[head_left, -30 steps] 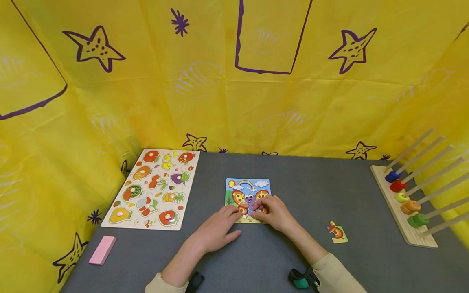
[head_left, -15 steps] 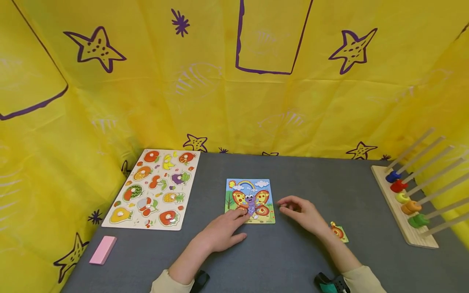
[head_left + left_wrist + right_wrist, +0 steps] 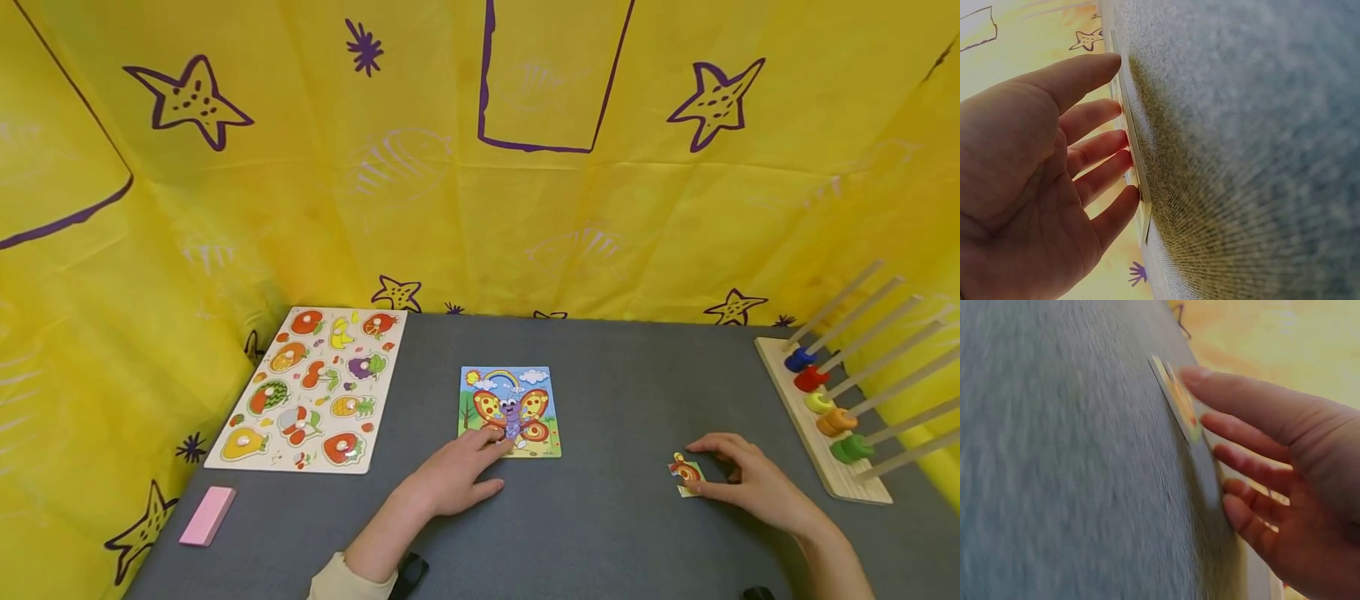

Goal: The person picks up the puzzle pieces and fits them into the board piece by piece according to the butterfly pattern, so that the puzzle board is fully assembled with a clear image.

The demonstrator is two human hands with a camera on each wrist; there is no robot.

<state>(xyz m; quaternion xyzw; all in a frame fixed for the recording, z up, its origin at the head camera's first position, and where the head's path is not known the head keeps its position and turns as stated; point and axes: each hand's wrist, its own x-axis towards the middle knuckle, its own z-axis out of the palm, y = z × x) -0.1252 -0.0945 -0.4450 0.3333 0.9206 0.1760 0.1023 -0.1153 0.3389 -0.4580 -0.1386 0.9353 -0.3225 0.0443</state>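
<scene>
A square butterfly jigsaw puzzle [image 3: 516, 385] lies flat on the table, and my left hand [image 3: 456, 477] rests its fingertips on the lower left part, covering that corner. In the left wrist view, the fingers [image 3: 1099, 150] are extended against the thin board [image 3: 1145, 209]. Farther right, a loose puzzle piece [image 3: 687, 472] with an orange-red swirl lies flat. My right hand [image 3: 757, 487] is at this piece, thumb and index finger spread on either side. The right wrist view shows the thumb [image 3: 1229, 390] over the piece [image 3: 1180, 400]; whether it touches is unclear.
A fruit peg puzzle board [image 3: 300, 383] lies at the left, with a pink block [image 3: 207, 517] in front of it. At the right stands a wooden rack [image 3: 817, 433] with slanting dowels and coloured rings. A yellow patterned cloth [image 3: 450, 208] hangs behind the grey table [image 3: 585, 533].
My right hand has left the butterfly puzzle and moved right to the loose piece. My left hand has stayed on the puzzle, shifting slightly right at first.
</scene>
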